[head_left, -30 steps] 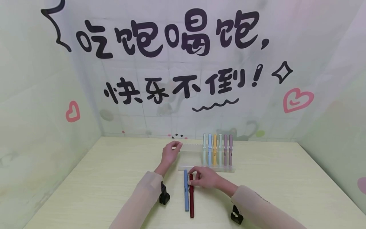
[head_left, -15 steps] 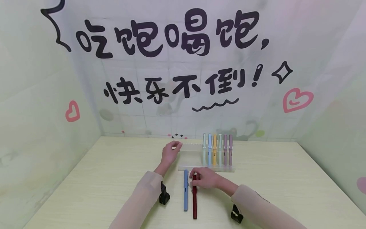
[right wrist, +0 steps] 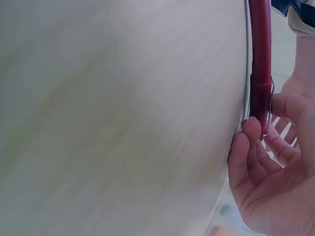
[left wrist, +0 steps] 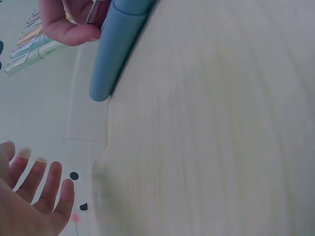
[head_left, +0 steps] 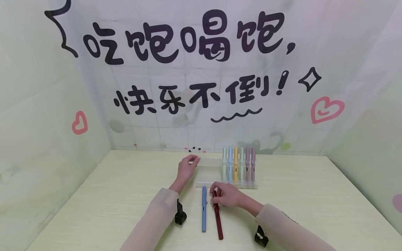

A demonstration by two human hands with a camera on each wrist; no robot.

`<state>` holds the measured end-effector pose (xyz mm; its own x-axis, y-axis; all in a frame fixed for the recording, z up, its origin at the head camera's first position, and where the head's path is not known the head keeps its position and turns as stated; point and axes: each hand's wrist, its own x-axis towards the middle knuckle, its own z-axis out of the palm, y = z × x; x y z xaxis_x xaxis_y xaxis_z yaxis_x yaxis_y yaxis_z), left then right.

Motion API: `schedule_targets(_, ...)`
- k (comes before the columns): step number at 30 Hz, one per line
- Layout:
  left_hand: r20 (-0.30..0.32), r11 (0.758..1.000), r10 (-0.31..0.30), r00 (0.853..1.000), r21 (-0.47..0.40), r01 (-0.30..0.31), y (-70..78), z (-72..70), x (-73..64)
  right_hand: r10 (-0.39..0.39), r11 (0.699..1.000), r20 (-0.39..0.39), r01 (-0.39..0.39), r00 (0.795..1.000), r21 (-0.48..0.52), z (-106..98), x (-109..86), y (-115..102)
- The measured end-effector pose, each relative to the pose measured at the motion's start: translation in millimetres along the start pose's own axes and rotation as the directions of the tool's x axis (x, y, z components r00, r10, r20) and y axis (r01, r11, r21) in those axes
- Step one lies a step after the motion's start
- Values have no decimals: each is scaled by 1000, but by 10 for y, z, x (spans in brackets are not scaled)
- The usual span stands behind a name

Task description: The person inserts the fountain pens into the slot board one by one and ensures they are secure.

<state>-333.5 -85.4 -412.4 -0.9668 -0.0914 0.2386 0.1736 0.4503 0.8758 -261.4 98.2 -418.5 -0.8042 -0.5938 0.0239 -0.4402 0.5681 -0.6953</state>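
Observation:
At the upper left corner of a clear acrylic pen stand (head_left: 209,172), my left hand (head_left: 187,169) has its thumb and index finger pinching the edge. Its other fingers (left wrist: 49,189) are loosely spread in the left wrist view. My right hand (head_left: 228,195) holds a dark red fountain pen (head_left: 218,221) by the cap end, in front of the stand. The right wrist view shows thumb and fingertips around the cap (right wrist: 261,98) beside its metal clip. A blue fountain pen (head_left: 204,212) lies on the table to the left of the red one.
Several capped pens, among them a yellow pen (head_left: 236,165) and a purple pen (head_left: 253,165), stand side by side in the right part of the stand. The pale wood-grain table (head_left: 125,195) meets a printed cloth backdrop (head_left: 176,136) behind.
My right hand has drawn the red pen rightward, away from the blue pen, and its lower end has swung right. The blue pen has straightened slightly. My left hand stays at the stand.

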Motion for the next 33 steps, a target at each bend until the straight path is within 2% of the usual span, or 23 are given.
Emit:
schedule_targets(5, -2, 1000, 8, 1000, 11, -8, -1, 3, -5, -2, 998, -29, 3, 1000, 62, -24, -25, 22)
schedule_targets(11, -7, 1000, 1, 1000, 3, -1, -5, 8, -1, 23, 983, -60, -12, 998, 182, -65, -37, 52)
schedule_targets(16, -2, 1000, 5, 1000, 1, -5, -3, 4, 1, 58, 972, -90, -36, 994, 233, -104, -30, 83)
schedule_targets(20, 3, 1000, 12, 1000, 2, -12, -3, -1, -1, 50, 962, -105, -20, 993, 271, -154, -21, 78)
schedule_targets(25, -1, 1000, 9, 1000, 6, -9, -4, -2, -5, 26, 950, -121, 13, 992, 311, -256, -54, -89)
schedule_targets(29, 1, 1000, 12, 1000, 11, -12, -8, 0, -5, 40, 954, -140, 3, 989, 300, -342, -92, -260)
schedule_targets(33, 1, 1000, 10, 1000, 4, -10, -5, 0, -4, 47, 952, -168, 7, 985, 306, -398, -76, -299)
